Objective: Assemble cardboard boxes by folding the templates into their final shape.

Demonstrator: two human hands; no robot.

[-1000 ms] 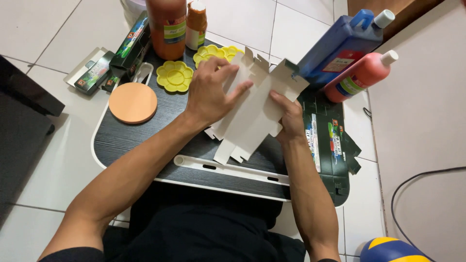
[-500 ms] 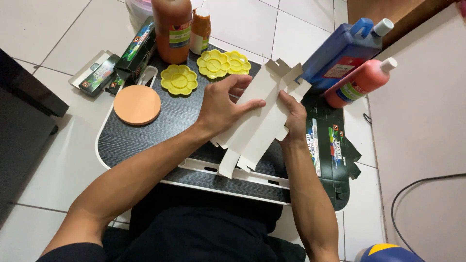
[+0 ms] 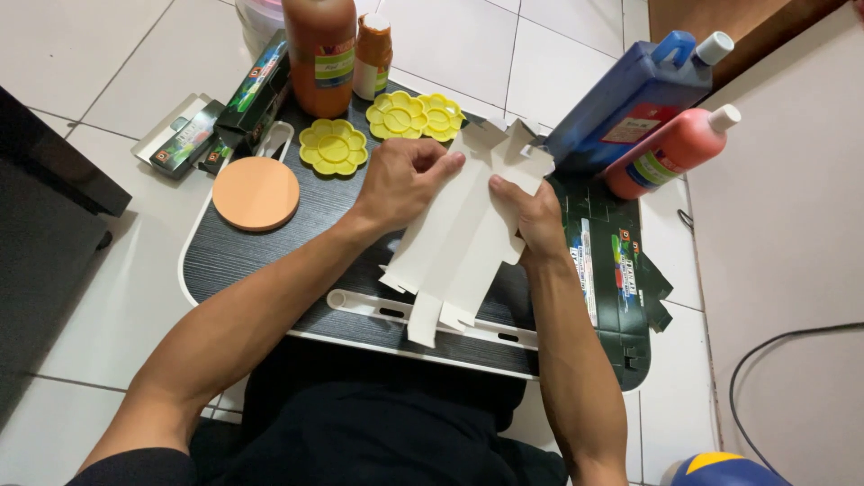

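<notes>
The flattened white carton (image 3: 468,238) lies across the middle of the dark worktop (image 3: 234,256), and since half a second ago it has been pressed lower and flatter, its top flaps spread apart where earlier it was held up as a half-folded tube; to judge by that, the box is being opened out into a sheet. Left of the carton, off the worktop on the tiled floor (image 3: 108,63), lie small printed boxes (image 3: 225,112), and on the worktop a round peach-coloured disc (image 3: 256,193) rests well to the carton's left. Above-left of the carton stand a tall orange bottle (image 3: 319,49) and a small orange one (image 3: 372,54), with three yellow flower-shaped palettes (image 3: 333,147) between them and it. The left hand (image 3: 400,180) bears down on the carton's upper left edge, fingers curled over it; the right hand (image 3: 535,220) pinches the upper right edge, thumb on top. Right of the carton lies an unfolded dark printed box (image 3: 621,270), with a blue bottle (image 3: 630,99) and a pink bottle (image 3: 675,153) leaning above it. Farther right a dark cable (image 3: 792,346) runs across the floor.
</notes>
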